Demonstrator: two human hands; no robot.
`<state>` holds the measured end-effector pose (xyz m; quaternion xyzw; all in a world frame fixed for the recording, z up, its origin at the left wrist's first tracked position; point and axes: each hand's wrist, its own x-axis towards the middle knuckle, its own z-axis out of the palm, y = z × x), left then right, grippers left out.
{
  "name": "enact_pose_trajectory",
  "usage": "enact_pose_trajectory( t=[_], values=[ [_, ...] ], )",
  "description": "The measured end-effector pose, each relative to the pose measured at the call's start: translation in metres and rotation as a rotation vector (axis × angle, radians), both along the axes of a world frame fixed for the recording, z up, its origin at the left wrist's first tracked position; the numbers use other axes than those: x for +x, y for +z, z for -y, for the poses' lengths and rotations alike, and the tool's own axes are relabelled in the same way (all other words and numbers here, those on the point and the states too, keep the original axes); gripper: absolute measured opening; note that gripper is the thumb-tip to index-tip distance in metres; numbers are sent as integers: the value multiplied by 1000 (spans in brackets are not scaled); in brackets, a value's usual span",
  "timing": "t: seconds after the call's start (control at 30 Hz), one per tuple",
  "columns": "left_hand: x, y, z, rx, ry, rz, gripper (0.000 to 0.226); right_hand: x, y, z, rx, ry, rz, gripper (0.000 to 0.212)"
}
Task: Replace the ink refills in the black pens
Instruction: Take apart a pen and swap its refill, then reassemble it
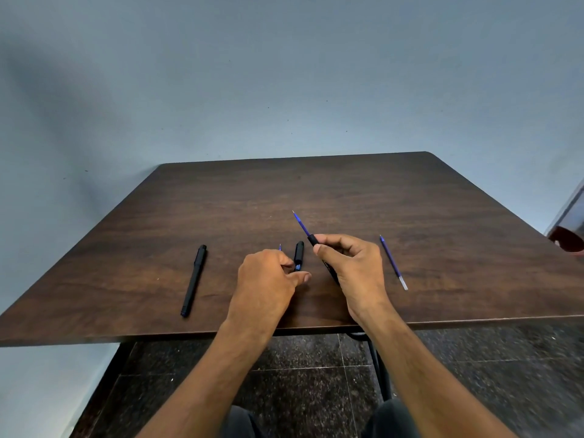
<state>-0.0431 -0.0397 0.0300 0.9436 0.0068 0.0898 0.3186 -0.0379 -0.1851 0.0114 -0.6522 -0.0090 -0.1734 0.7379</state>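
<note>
Both forearms are extended forward side by side. The left hand (268, 273) is held knuckles up, fingers curled, thumb stretched rightward. The right hand (350, 263) is raised slightly, its thumb and curled fingers pinched together.

A plain room: dark wood-grain table (316, 191) against a bare grey-blue wall (284, 74), speckled dark tiled floor (300, 374) at the bottom.

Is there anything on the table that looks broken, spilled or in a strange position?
Nothing looks damaged or spilled. The right hand holds a pen barrel with a blue refill sticking out. That suits the task. A loose refill and a whole pen lie flat on the table.
</note>
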Motion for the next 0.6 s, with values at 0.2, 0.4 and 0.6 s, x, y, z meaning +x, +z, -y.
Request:
enact_pose_trajectory(
  t=[0.2,0.4,0.6],
  values=[
    [-1,0,-3,-186,-33,194,14,2,-2,1,22,38,-27,13],
    [-5,3,-2,-324,-114,268,15,3,-3,3,63,127,2,11],
    [-10,2,3,-331,-156,252,27,5,-4,4,202,153,-22,8]
  ],
)
